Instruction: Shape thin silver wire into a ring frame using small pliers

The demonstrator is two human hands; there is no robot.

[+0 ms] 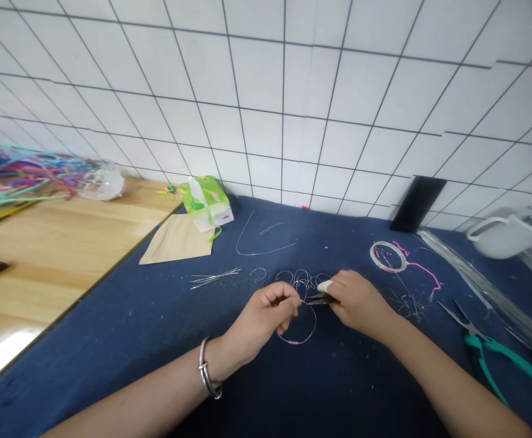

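My left hand point(270, 310) pinches a thin wire loop point(315, 325) between thumb and fingers, in the middle of the dark blue mat. Several small pink beads point(293, 342) sit at the bottom of this loop. My right hand point(361, 301) is closed around small pliers point(323, 298), whose jaws point left and reach the wire at my left fingertips. Whether the jaws grip the wire is too small to tell. Just behind both hands lie several curled wire rings point(303, 280). A bundle of straight wire pieces point(215, 278) rests to the left.
Teal-handled long-nose pliers point(480, 340) lie at right, near wire scraps point(411, 305). Behind them is a round dish point(372, 255) with pink beads and pink cord. A tissue pack point(208, 204), brown paper point(174, 240), white pitcher point(503, 234) and black upright object point(418, 204) stand or lie farther back.
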